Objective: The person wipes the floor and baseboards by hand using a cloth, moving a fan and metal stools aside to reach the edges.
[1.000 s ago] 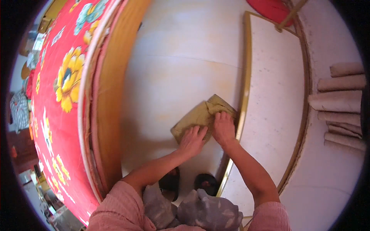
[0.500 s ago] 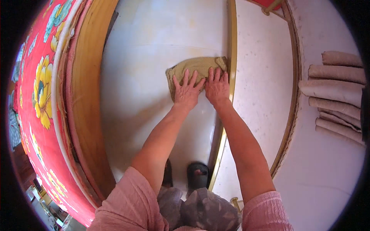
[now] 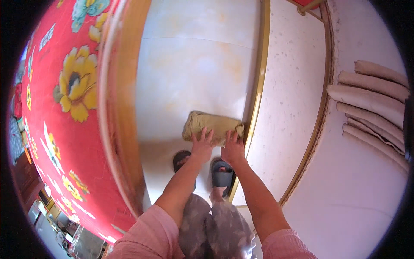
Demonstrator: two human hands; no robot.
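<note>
A folded olive-brown cloth (image 3: 210, 122) lies on the pale tiled floor (image 3: 194, 73), just in front of my feet. My left hand (image 3: 202, 147) presses its near edge with fingers spread. Close beside it, my right hand (image 3: 233, 151) rests its outstretched fingers on the cloth's right end, by the gold-coloured edge strip (image 3: 257, 97). Both palms face down, and neither hand wraps round the cloth. Its underside is hidden.
Dark slippers (image 3: 222, 172) are on my feet behind the cloth. A red floral bedspread (image 3: 82, 142) and a wooden bed edge (image 3: 129, 86) bound the left. A white speckled panel (image 3: 293, 86) runs along the right, with a stack of folded beige cloths (image 3: 373, 101) beyond.
Both hands have drawn the cloth back across the floor toward my feet. The view has shifted, bringing the bedspread further in and showing more of both slippers.
</note>
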